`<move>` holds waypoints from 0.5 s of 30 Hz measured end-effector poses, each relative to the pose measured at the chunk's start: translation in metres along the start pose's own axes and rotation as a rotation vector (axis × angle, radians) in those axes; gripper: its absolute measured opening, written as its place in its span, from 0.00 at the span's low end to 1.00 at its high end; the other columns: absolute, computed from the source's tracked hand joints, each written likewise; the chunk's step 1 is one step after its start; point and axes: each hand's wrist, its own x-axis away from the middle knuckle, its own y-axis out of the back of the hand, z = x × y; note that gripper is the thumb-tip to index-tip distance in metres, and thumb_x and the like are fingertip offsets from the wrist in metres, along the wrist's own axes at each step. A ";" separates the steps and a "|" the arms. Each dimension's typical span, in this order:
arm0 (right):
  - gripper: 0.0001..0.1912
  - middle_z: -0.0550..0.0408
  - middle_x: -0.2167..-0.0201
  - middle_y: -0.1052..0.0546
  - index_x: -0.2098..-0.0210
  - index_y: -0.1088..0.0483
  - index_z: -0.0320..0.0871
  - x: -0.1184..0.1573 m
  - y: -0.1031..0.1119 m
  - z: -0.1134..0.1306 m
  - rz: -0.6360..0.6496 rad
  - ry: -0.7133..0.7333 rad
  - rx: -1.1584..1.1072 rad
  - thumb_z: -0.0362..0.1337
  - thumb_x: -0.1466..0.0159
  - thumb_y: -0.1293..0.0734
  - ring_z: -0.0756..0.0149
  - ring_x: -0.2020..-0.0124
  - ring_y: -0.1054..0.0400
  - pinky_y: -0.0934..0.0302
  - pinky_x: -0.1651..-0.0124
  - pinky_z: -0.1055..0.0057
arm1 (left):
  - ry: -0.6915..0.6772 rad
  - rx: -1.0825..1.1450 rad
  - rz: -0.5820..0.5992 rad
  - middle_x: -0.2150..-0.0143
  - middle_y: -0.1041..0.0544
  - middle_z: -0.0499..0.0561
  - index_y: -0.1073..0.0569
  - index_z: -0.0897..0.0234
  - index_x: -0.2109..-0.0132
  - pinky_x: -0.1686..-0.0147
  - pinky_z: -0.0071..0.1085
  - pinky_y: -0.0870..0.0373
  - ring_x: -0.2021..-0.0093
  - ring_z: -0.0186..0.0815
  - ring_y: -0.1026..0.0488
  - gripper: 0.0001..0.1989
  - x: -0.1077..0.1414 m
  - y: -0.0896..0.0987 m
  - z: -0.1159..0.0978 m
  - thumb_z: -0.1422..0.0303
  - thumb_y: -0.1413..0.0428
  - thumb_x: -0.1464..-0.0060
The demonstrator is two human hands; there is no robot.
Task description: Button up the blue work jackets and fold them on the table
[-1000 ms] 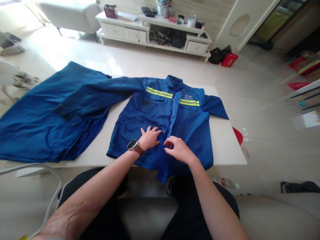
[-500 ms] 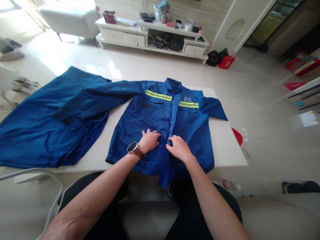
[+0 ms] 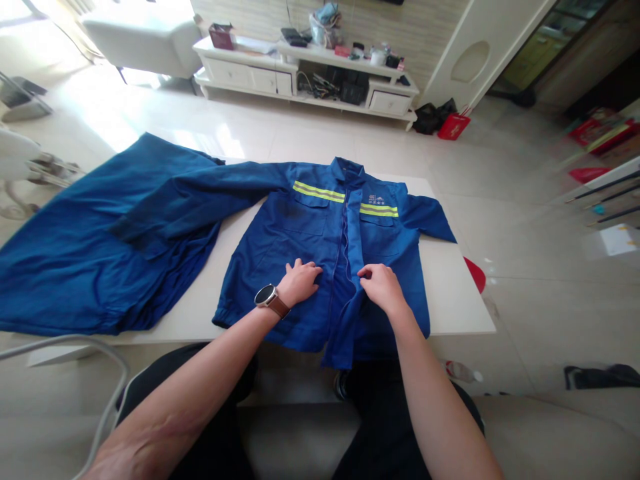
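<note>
A blue work jacket (image 3: 307, 230) with yellow-grey reflective strips lies front up, collar away from me. Its front is parted along the zipper, and the lower hem hangs over the near table edge. My left hand (image 3: 300, 281), with a watch (image 3: 266, 295) on the wrist, rests on the left front panel, fingers spread. At the edge of the right front panel, my right hand (image 3: 381, 285) pinches the front flap and holds it to the right. The jacket's left-lying sleeve stretches over another blue garment (image 3: 100, 220).
Under the clothes stands a white table (image 3: 457, 293). A white cabinet (image 3: 240, 70) with various items is along the far wall, near a red bag (image 3: 454, 125). A grey hose (image 3: 113, 357) curves at the lower left, and a plastic bottle (image 3: 463, 371) lies at the right.
My right hand has moved right with the front flap, widening the gap at the zipper. My left hand has stayed in place on the jacket.
</note>
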 end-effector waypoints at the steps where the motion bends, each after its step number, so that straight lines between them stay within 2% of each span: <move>1: 0.14 0.55 0.62 0.18 0.62 0.18 0.50 0.000 0.002 -0.001 -0.010 -0.027 -0.003 0.29 0.42 0.33 0.58 0.58 0.25 0.36 0.57 0.68 | 0.001 -0.003 -0.004 0.43 0.26 0.61 0.26 0.57 0.38 0.44 0.68 0.34 0.43 0.58 0.34 0.23 0.000 -0.001 0.000 0.68 0.43 0.40; 5: 0.14 0.57 0.63 0.18 0.62 0.18 0.52 -0.001 0.008 -0.001 -0.029 -0.064 -0.047 0.31 0.43 0.32 0.59 0.60 0.25 0.38 0.59 0.69 | 0.008 -0.015 -0.040 0.44 0.27 0.60 0.26 0.57 0.40 0.43 0.74 0.40 0.43 0.59 0.34 0.20 -0.001 -0.006 -0.001 0.62 0.42 0.38; 7: 0.14 0.57 0.63 0.19 0.62 0.18 0.52 -0.001 0.009 -0.001 -0.025 -0.056 -0.061 0.31 0.43 0.32 0.60 0.60 0.26 0.38 0.60 0.70 | 0.011 -0.021 -0.059 0.45 0.27 0.60 0.25 0.58 0.41 0.42 0.75 0.43 0.42 0.59 0.34 0.19 -0.002 -0.008 -0.004 0.61 0.42 0.38; 9: 0.13 0.57 0.63 0.19 0.62 0.18 0.52 -0.001 0.009 0.000 -0.018 -0.052 -0.062 0.31 0.42 0.32 0.60 0.60 0.26 0.39 0.60 0.70 | -0.023 -0.024 -0.077 0.45 0.27 0.60 0.27 0.57 0.38 0.39 0.73 0.44 0.42 0.57 0.34 0.23 -0.001 -0.009 -0.007 0.61 0.41 0.39; 12: 0.13 0.57 0.64 0.19 0.62 0.18 0.52 -0.001 0.009 0.001 -0.014 -0.041 -0.063 0.32 0.42 0.32 0.60 0.60 0.26 0.39 0.60 0.70 | -0.145 -0.015 -0.083 0.39 0.32 0.61 0.35 0.48 0.30 0.37 0.69 0.44 0.39 0.56 0.35 0.34 0.001 -0.011 -0.013 0.60 0.38 0.42; 15: 0.13 0.58 0.64 0.19 0.62 0.18 0.52 -0.001 0.009 0.000 -0.009 -0.037 -0.070 0.32 0.42 0.33 0.60 0.60 0.26 0.40 0.60 0.70 | -0.208 -0.039 -0.061 0.31 0.39 0.61 0.34 0.43 0.31 0.36 0.72 0.47 0.33 0.60 0.41 0.34 0.002 -0.016 -0.017 0.58 0.37 0.43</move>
